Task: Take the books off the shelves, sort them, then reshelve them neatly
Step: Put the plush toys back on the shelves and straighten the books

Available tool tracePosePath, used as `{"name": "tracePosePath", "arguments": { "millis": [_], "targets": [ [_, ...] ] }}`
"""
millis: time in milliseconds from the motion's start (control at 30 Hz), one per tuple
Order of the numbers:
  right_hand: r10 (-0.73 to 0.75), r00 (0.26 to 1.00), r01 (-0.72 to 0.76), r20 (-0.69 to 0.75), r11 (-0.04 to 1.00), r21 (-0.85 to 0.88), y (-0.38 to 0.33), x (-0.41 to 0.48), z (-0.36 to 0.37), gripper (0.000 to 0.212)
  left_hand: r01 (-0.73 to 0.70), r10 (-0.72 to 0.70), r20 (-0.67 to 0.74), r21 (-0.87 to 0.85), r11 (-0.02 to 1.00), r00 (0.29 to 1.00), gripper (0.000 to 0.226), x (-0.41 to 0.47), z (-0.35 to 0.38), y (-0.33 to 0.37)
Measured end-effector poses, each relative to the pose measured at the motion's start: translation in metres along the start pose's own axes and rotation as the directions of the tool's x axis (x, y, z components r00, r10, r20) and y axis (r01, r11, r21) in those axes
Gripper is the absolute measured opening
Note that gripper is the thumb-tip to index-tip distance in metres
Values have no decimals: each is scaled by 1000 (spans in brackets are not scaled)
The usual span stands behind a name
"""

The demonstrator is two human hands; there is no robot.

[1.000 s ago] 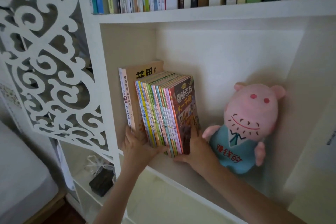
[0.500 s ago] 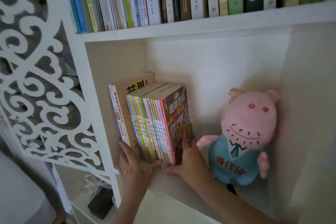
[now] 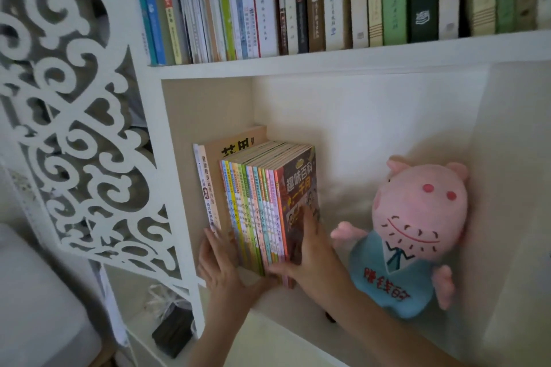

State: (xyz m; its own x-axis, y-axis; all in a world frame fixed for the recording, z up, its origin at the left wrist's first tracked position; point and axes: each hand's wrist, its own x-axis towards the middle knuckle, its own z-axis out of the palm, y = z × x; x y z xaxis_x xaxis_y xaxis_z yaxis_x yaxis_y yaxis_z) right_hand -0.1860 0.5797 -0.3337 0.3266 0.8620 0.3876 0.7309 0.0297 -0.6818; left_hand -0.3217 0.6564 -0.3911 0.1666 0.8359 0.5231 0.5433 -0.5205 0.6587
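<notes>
Head cam: left hand (image 3: 220, 265) n right hand (image 3: 311, 253) flat-fingered, squeezing book stack (image 3: 256, 205) — loose squeeze, middle ones prob drop.

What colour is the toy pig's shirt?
The plush pig's shirt is light blue with red writing, seen best in the head view.

A home, likely a child's room: a white bookcase (image 3: 298, 64) fills the frame, with a packed row of books (image 3: 298, 0) along the top, thin children's books (image 3: 262, 211) at centre, a pink plush pig (image 3: 417, 217) at right, a scrollwork panel (image 3: 74, 128) at left, and what looks like a grey mattress (image 3: 35, 307) at lower left
</notes>
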Motion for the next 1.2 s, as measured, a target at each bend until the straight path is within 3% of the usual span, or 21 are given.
{"name": "tracePosePath", "arguments": {
  "millis": [267,367,500,667,800,967,1200],
  "targets": [
    [-1,993,-7,-120,998,-63,-11,1,10,122,-28,27,-107,-16,999,994,145,3,5,0],
    [12,992,-16,-128,999,-30,-16,2,18,118,34,-38,-130,-31,999,991,143,2,7,-2],
    [7,992,-10,-123,1000,-23,-15,3,22,117,3,-4,-157,-5,1000,988,140,3,6,-2],
    [15,997,-15,-71,1000,2,-14,3,14,120,-78,74,-152,-24,997,986,136,-1,3,-3],
    [-4,990,12,-139,998,55,-19,6,0,119,-190,169,-133,-164,968,977,124,0,1,6],
    [-61,984,68,-170,997,40,-24,15,3,110,-129,129,-57,4,992,990,138,6,18,17],
    [-24,988,36,-156,996,75,-23,19,5,114,-122,118,-78,-48,991,990,126,8,19,21]
  ]
}}
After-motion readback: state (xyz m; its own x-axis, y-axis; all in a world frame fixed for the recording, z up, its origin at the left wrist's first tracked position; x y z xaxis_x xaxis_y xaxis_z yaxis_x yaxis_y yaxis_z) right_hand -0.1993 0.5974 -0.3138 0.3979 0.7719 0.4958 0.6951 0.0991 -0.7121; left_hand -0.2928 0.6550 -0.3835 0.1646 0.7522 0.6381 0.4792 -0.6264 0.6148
